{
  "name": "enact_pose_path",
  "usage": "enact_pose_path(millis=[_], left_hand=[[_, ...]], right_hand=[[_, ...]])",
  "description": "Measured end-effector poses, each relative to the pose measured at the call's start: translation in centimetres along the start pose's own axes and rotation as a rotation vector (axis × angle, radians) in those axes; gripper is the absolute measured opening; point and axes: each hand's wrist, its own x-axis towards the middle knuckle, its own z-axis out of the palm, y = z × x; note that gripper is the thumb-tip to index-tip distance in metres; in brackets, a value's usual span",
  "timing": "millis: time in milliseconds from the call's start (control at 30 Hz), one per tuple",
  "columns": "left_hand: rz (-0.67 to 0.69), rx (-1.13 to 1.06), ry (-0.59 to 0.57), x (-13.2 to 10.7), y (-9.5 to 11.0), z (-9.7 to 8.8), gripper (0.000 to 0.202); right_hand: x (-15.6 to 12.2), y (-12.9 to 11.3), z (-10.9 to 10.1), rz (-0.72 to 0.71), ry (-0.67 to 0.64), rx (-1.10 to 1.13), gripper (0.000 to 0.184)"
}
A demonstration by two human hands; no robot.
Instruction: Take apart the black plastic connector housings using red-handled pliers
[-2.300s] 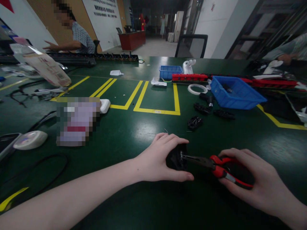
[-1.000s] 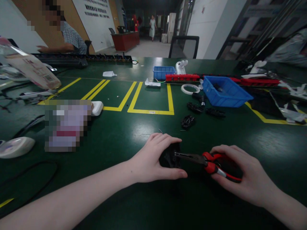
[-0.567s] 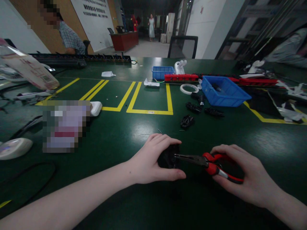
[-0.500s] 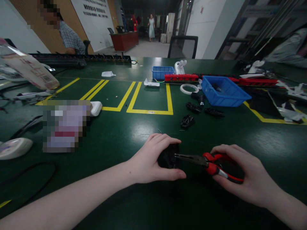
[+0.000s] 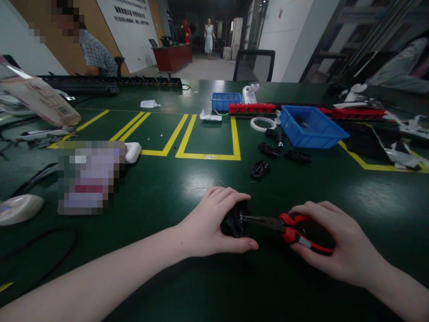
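My left hand is wrapped round a black plastic part just above the green table. Its palm and fingers hide much of that part. In my right hand are red-handled needle-nose pliers, gripped by both handles. The tips of the pliers' jaws touch the right side of the black part; whether they pinch something small there I cannot make out. Beyond my hands lie several loose black parts and thin metal pins.
A large blue bin and a small blue bin stand farther back, near a red rail and a white ring. On the left are a blurred-out item and a white mouse. A person sits beyond the table.
The pliers and my right hand have shifted slightly left, their tips closer in on the black part. My left hand keeps its hold. The whole view has moved a little.
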Motion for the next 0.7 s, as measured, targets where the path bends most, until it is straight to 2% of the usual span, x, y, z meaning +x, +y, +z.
enact_pose_path(millis=[433,700], left_hand=[[0.013,-0.043,0.018,-0.12,0.18,-0.01,0.064],[-0.031,-0.02,-0.009,-0.03,0.26,-0.11,0.063]], right_hand=[[0.09,0.09,-0.67,0.012,-0.018,0.002,0.03],[0.26,0.4,-0.51,-0.033,0.04,-0.045,0.034]])
